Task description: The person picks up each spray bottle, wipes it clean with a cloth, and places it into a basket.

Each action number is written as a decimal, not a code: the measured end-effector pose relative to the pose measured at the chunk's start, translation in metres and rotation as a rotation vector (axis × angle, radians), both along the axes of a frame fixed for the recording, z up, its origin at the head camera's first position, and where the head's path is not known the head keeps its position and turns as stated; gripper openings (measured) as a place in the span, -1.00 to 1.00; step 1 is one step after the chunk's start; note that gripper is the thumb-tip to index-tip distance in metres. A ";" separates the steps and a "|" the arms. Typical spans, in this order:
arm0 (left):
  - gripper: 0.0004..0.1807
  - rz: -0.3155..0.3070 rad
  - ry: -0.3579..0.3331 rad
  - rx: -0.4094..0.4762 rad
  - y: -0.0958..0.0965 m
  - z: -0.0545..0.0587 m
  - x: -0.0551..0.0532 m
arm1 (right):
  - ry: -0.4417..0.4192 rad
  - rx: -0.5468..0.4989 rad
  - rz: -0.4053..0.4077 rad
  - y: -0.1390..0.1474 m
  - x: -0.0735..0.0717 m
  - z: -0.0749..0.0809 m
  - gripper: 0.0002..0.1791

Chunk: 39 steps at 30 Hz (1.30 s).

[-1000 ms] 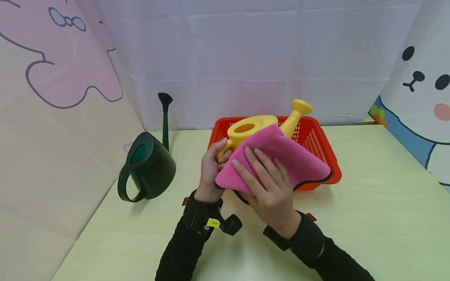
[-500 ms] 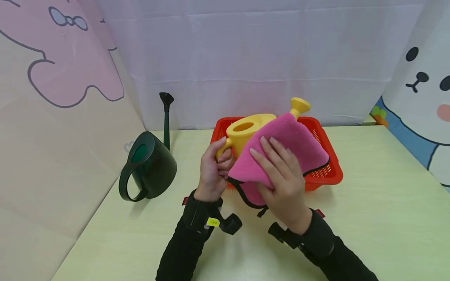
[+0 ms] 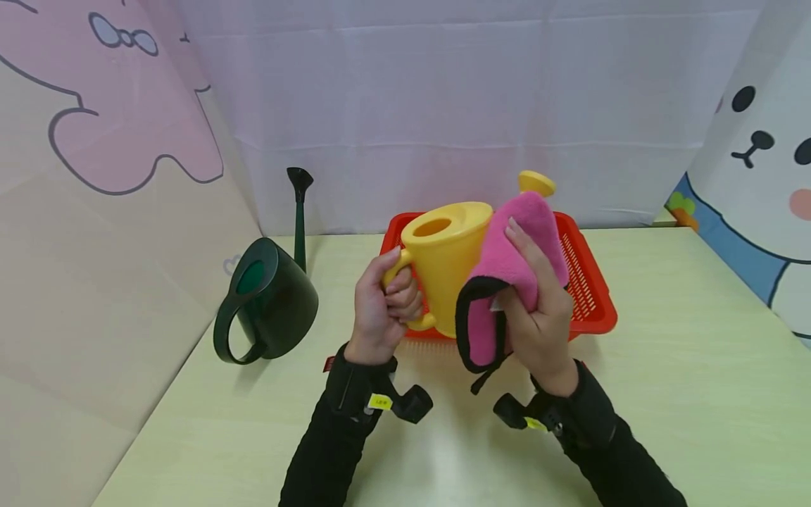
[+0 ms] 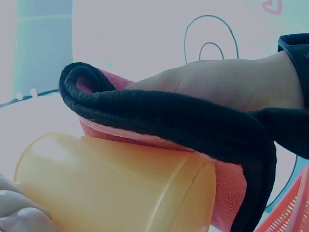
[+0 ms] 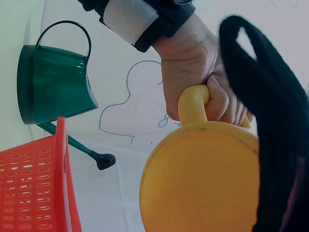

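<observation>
My left hand (image 3: 388,306) grips the handle of a yellow watering can (image 3: 446,257), fingers curled round it. The right wrist view shows the can's round base (image 5: 203,179) and the left hand (image 5: 198,77) on the handle. A pink cloth (image 3: 516,246) with black edging lies against the can's right side and covers most of the spout. My right hand (image 3: 541,313) holds this cloth, its index finger stretched along it and its thumb under a fold. In the left wrist view the cloth (image 4: 224,193) presses along the yellow can (image 4: 111,183).
Behind the watering can stands a red plastic basket (image 3: 592,296) on the pale table (image 3: 684,394). A dark green watering can (image 3: 279,303) stands at the left, its spout toward the back. A white curtain (image 3: 405,105) closes off the rear.
My right hand has moved the cloth rightward off the can's body toward the spout, and the cloth has folded up. The left hand still grips the handle, with more of the yellow body showing.
</observation>
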State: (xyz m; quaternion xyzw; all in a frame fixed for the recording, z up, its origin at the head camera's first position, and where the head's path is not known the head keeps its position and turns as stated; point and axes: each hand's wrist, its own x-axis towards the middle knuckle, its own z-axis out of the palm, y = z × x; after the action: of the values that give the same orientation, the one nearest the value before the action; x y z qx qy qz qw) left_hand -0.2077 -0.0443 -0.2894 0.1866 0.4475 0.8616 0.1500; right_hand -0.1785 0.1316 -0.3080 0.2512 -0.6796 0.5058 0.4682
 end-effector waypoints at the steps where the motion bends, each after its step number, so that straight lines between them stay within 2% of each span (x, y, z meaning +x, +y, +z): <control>1: -0.46 0.002 0.003 -0.003 0.000 0.000 0.000 | -0.005 -0.001 -0.008 0.000 0.000 0.000 -0.53; 6: -0.46 0.017 0.022 -0.015 0.001 0.000 0.000 | 0.025 0.102 -0.150 -0.003 0.001 -0.004 -0.43; 9: -0.47 0.018 0.033 -0.013 0.002 0.000 0.000 | 0.059 0.181 -0.246 -0.009 0.004 -0.008 -0.46; 16: -0.51 0.060 -0.018 0.012 0.002 0.000 0.000 | 0.256 0.387 -0.420 -0.027 0.011 -0.014 -0.57; 21: -0.52 -0.001 -0.059 0.069 0.002 0.000 0.001 | 0.365 0.552 -0.486 -0.035 0.013 -0.017 -0.58; 25: -0.53 -0.014 -0.062 0.061 0.002 0.000 0.002 | 0.384 0.592 -0.481 -0.036 0.014 -0.017 -0.58; 30: -0.52 0.000 -0.029 0.041 0.002 -0.001 0.001 | 0.346 0.538 -0.440 -0.031 0.013 -0.014 -0.58; 34: -0.49 0.014 -0.008 0.019 0.001 -0.001 0.000 | 0.256 0.395 -0.316 -0.023 0.012 -0.010 -0.56; 39: -0.47 -0.017 -0.001 0.003 -0.001 0.000 0.001 | 0.140 0.197 -0.127 -0.010 0.009 -0.002 -0.48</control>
State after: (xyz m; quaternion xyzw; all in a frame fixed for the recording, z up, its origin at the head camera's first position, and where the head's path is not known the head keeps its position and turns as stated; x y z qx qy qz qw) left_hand -0.2071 -0.0451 -0.2891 0.1899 0.4444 0.8612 0.1572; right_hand -0.1697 0.1216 -0.3097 0.2871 -0.7061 0.3871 0.5189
